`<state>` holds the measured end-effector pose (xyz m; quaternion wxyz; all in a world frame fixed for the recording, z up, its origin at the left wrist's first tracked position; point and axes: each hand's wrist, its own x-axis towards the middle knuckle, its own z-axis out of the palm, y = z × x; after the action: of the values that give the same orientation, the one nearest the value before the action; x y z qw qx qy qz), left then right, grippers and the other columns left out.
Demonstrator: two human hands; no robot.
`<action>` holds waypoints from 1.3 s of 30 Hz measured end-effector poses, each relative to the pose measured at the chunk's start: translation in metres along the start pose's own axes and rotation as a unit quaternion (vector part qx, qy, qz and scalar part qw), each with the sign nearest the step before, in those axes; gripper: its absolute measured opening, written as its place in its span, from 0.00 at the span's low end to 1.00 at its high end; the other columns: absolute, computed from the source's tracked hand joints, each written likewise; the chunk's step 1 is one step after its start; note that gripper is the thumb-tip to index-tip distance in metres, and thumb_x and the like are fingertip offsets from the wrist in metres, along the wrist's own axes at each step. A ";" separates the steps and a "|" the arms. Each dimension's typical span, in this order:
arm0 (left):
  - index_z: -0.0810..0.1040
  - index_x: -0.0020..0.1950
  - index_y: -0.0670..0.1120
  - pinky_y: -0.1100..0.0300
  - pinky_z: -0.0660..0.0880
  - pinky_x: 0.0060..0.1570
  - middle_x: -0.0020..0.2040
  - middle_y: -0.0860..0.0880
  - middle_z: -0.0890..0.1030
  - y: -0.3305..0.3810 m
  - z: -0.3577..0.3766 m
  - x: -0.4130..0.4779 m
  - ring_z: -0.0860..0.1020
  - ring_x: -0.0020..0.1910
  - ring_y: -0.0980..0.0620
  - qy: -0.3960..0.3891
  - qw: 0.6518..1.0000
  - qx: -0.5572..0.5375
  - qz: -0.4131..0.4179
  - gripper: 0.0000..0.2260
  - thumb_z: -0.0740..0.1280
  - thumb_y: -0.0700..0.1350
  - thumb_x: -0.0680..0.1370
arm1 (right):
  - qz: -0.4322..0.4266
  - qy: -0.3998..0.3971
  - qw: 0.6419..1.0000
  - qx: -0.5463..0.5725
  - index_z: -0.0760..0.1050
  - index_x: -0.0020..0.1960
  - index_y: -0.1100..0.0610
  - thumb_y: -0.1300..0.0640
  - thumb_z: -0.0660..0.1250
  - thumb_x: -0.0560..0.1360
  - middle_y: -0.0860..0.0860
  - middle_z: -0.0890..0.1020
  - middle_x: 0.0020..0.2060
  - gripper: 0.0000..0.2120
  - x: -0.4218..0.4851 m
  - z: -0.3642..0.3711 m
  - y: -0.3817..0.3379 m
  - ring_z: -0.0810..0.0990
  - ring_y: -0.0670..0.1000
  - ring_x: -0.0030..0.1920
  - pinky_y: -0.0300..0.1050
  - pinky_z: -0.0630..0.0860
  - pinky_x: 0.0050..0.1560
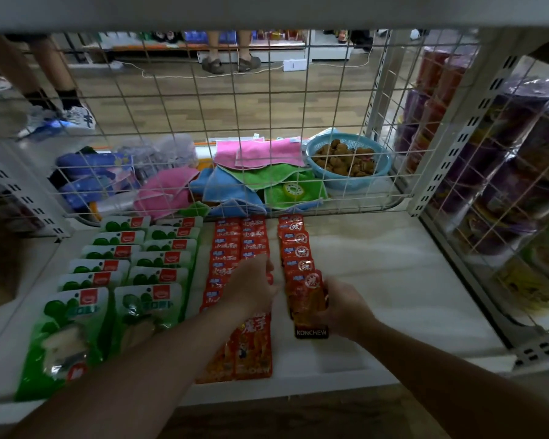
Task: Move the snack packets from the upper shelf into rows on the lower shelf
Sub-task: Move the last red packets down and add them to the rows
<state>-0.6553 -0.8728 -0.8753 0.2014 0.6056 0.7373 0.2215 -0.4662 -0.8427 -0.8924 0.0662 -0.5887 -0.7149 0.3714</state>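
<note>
On the white lower shelf (393,280) lie rows of snack packets. Two rows of green packets (114,270) fill the left side. Beside them run two rows of red packets (235,239). A third row of red-orange packets (295,245) stretches back toward the wire mesh. My right hand (346,307) grips the nearest red-orange packet (308,299), marked KONCHEW, at the front of that third row. My left hand (254,286) rests flat on the red rows, fingers stretched onto the packets. The upper shelf shows only as a pale underside along the top.
A white wire mesh (222,137) closes the back of the shelf. Behind it lie coloured cloths (260,153) and a blue basket (346,153) of brown items. Purple and red tubs (495,172) stand behind the right mesh wall. People's legs stand on the floor beyond.
</note>
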 end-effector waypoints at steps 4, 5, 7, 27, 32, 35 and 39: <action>0.79 0.56 0.43 0.51 0.81 0.49 0.49 0.46 0.82 -0.002 -0.008 0.001 0.80 0.48 0.48 0.007 1.000 0.016 -0.002 0.12 0.72 0.42 0.74 | -0.038 0.025 0.998 -0.031 0.71 0.63 0.54 0.55 0.78 0.70 0.51 0.81 0.56 0.25 -0.005 0.003 0.003 0.80 0.51 0.56 0.50 0.79 0.59; 0.78 0.56 0.43 0.52 0.81 0.49 0.49 0.46 0.82 -0.003 -0.008 0.002 0.80 0.48 0.48 0.007 1.000 0.019 -0.003 0.11 0.71 0.41 0.74 | -0.039 0.022 0.999 -0.031 0.71 0.63 0.54 0.55 0.78 0.70 0.51 0.81 0.56 0.25 -0.005 0.004 0.003 0.81 0.51 0.56 0.51 0.79 0.59; 0.78 0.57 0.42 0.52 0.81 0.50 0.50 0.46 0.82 -0.004 -0.007 0.001 0.80 0.49 0.48 0.006 1.000 0.026 -0.004 0.11 0.71 0.40 0.75 | -0.041 0.018 0.998 -0.036 0.71 0.64 0.54 0.54 0.78 0.70 0.51 0.82 0.56 0.26 -0.004 0.005 0.002 0.81 0.51 0.57 0.51 0.79 0.60; 0.76 0.62 0.48 0.55 0.79 0.49 0.48 0.51 0.80 -0.007 -0.033 -0.011 0.80 0.46 0.53 -0.021 1.000 -0.010 -0.003 0.16 0.71 0.52 0.77 | -0.084 0.039 0.989 -0.120 0.65 0.75 0.55 0.48 0.72 0.76 0.53 0.78 0.63 0.32 -0.009 -0.023 -0.024 0.77 0.50 0.61 0.43 0.73 0.60; 0.67 0.74 0.56 0.50 0.66 0.70 0.72 0.53 0.71 -0.016 -0.061 -0.037 0.67 0.71 0.50 -0.004 0.997 0.060 0.046 0.25 0.63 0.63 0.79 | -0.148 0.080 0.976 -0.141 0.70 0.70 0.50 0.39 0.69 0.75 0.49 0.80 0.61 0.28 -0.021 -0.041 -0.056 0.77 0.51 0.62 0.47 0.74 0.59; 0.66 0.73 0.57 0.49 0.59 0.74 0.75 0.53 0.67 -0.010 -0.084 -0.056 0.62 0.75 0.50 0.040 0.990 0.110 0.080 0.24 0.59 0.64 0.79 | -0.178 0.092 0.963 -0.180 0.68 0.72 0.50 0.36 0.64 0.77 0.52 0.76 0.68 0.29 -0.034 -0.038 -0.079 0.72 0.54 0.68 0.52 0.71 0.67; 0.64 0.75 0.57 0.48 0.52 0.77 0.78 0.53 0.61 -0.004 -0.112 -0.079 0.56 0.78 0.48 0.070 0.988 0.114 0.075 0.26 0.56 0.66 0.80 | -0.180 0.098 0.962 -0.182 0.62 0.75 0.43 0.28 0.54 0.75 0.49 0.69 0.74 0.33 -0.052 -0.032 -0.107 0.64 0.53 0.74 0.56 0.66 0.73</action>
<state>-0.7073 -0.9606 -0.7829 0.0618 0.6614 0.7223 0.1923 -0.5188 -0.8775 -0.7870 0.0932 -0.4860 -0.8545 0.1579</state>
